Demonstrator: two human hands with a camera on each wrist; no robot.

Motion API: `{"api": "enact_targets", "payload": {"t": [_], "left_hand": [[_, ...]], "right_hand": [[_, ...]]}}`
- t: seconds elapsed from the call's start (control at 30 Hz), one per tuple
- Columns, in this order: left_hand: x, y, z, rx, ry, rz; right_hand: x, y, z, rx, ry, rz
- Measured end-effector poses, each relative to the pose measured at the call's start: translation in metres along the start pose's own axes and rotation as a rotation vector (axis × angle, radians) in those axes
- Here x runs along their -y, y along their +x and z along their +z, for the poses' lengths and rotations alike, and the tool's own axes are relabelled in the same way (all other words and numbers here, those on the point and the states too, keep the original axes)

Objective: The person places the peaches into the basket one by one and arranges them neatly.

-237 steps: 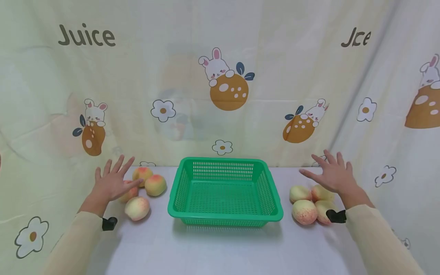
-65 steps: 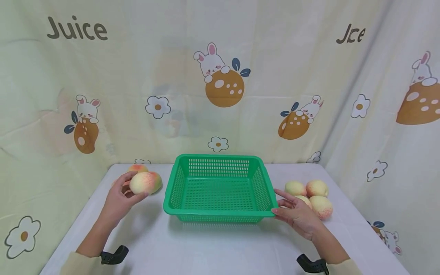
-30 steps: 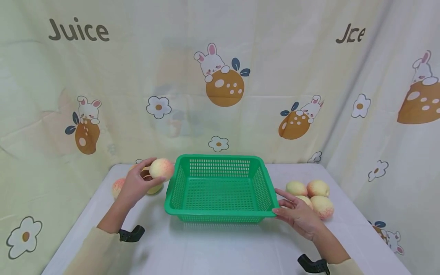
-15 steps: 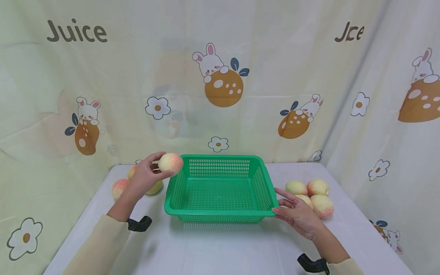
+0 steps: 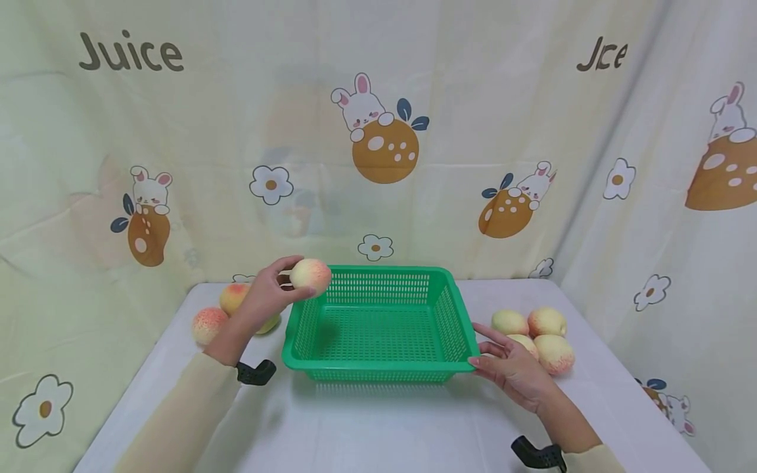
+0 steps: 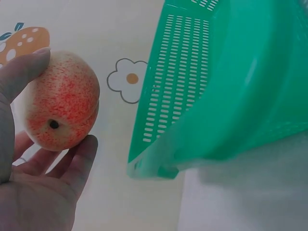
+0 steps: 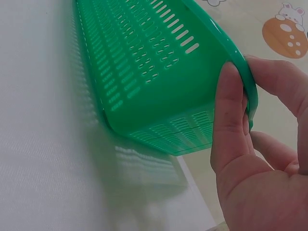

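A pale peach (image 5: 311,276) with a red blush is gripped between the thumb and fingers of my left hand (image 5: 273,292), above the left rim of the green basket. In the left wrist view the peach (image 6: 62,101) shows a small dark stem hole. The green plastic basket (image 5: 378,365) has slotted walls, and no fruit shows inside it. My right hand (image 5: 514,371) pinches its front right corner; the right wrist view shows the thumb and fingers on either side of the basket rim (image 7: 243,79).
Left of the basket lie other peaches, among them a reddish one (image 5: 209,325) and an orange one (image 5: 233,297), partly behind my left arm. Several peaches (image 5: 547,323) cluster at the right, beside my right hand. A patterned curtain (image 5: 378,210) hangs behind the white table (image 5: 378,427).
My left hand has picked up a peach from the left group and carried it rightward to the basket's left rim. My right hand has come to the basket corner and stays there.
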State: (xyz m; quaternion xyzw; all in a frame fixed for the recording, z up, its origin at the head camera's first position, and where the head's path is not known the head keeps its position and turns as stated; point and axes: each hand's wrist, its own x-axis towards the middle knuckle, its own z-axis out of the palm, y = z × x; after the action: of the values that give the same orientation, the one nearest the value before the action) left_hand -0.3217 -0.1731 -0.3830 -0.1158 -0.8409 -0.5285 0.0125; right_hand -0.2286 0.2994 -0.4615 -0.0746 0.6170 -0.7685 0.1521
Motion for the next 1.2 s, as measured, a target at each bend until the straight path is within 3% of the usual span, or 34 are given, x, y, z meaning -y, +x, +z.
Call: {"api": "enact_targets", "payload": {"t": [0.73, 0.93, 1.2], "left_hand": [[-0.011, 0.031, 0.020, 0.065, 0.049, 0.052], [-0.011, 0.040, 0.031, 0.094, 0.035, 0.087], [-0.011, 0.050, 0.046, 0.120, 0.013, 0.078]], "right_hand": [[-0.001, 0.001, 0.000, -0.006, -0.002, 0.002], [-0.003, 0.000, -0.001, -0.016, 0.000, 0.006], [-0.004, 0.001, -0.002, -0.011, -0.001, 0.006]]}}
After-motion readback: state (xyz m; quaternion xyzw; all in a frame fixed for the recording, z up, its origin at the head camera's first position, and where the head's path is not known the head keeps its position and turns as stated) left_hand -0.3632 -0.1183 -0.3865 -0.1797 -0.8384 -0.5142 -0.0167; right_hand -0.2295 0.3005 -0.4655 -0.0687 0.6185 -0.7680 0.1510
